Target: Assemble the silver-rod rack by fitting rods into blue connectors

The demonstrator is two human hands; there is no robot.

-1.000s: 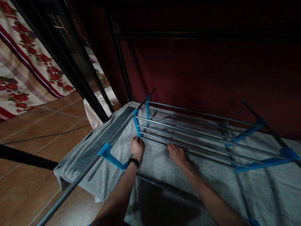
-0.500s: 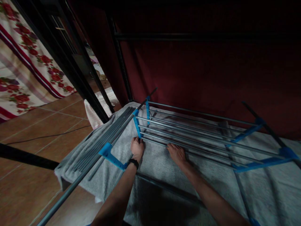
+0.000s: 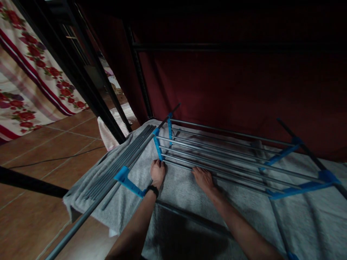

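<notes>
A drying rack of grey metal rods (image 3: 230,151) with blue plastic brackets lies flat on a grey towel (image 3: 189,195). My left hand (image 3: 157,171), with a black band on the wrist, grips the near end of the blue bracket (image 3: 157,146) at the rack's left side. My right hand (image 3: 203,178) rests palm down on the towel with its fingers curled over the nearest rod. To the left lies a folded wing of rods (image 3: 121,159) with another blue bracket (image 3: 127,180).
A dark red fabric wall (image 3: 244,83) rises behind the rack, framed by black metal poles (image 3: 138,72). A terracotta tiled floor (image 3: 40,151) lies to the left, with a floral cloth (image 3: 24,79) and a black cable on it. A black bar (image 3: 29,182) crosses at lower left.
The view has shifted slightly; both hands have stayed at the same spots on the rack.
</notes>
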